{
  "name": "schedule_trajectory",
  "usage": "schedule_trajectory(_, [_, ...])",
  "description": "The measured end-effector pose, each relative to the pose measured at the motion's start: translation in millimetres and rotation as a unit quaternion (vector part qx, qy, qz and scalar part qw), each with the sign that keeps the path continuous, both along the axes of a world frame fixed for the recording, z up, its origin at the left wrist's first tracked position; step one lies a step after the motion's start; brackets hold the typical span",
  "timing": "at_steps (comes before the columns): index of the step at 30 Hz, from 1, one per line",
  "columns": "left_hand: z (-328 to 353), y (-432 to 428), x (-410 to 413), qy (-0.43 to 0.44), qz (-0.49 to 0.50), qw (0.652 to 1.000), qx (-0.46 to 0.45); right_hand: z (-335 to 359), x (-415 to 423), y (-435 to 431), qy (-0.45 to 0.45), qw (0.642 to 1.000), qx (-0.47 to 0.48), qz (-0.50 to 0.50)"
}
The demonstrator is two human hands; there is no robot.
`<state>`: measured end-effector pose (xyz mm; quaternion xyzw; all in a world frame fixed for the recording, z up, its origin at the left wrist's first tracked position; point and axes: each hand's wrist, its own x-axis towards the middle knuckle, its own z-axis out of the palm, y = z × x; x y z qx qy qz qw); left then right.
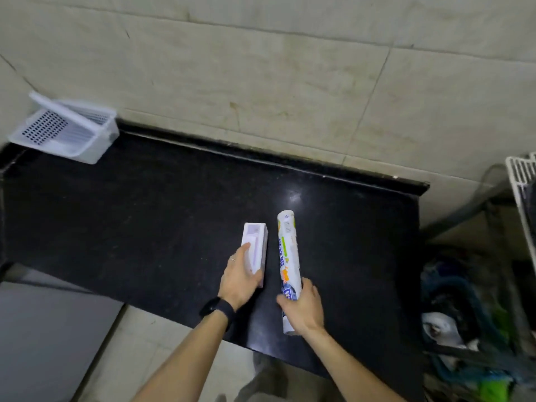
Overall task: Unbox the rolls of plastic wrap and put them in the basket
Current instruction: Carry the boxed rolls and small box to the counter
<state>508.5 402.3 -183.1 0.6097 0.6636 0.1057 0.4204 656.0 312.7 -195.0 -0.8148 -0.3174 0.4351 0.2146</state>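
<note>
A long white box [255, 245] with pale purple print lies on the black counter [145, 216]. My left hand [239, 281] grips its near end, a dark band on that wrist. Just to its right a white printed roll of plastic wrap [287, 250] points away from me, and my right hand [304, 309] is closed around its near part. The white perforated basket [95, 146] stands empty at the counter's far left corner, against the wall.
A tiled wall [261, 82] runs behind the counter. The counter ends at the right, where a white wire rack [522, 181] and a heap of dark and green clutter [470, 329] sit lower down. Pale floor shows below the front edge.
</note>
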Motion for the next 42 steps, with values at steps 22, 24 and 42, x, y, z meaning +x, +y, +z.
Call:
schedule_trajectory(22, [-14.7,30.5,-29.9,0.004,-0.164,0.986,-0.012,-25.1,-35.0,-1.1,-0.017,0.993,0.065,0.099])
schedule_trajectory(24, [-11.7,29.7,-28.9,0.021,-0.177,0.984,-0.014,-24.9,-33.4,-4.1,0.01,0.994,0.057,0.097])
schedule_trajectory(42, [114.0,15.5,207.9,0.086,-0.401,0.855,0.318,152.0,208.1,-87.0,-0.32,0.922,0.216,0.026])
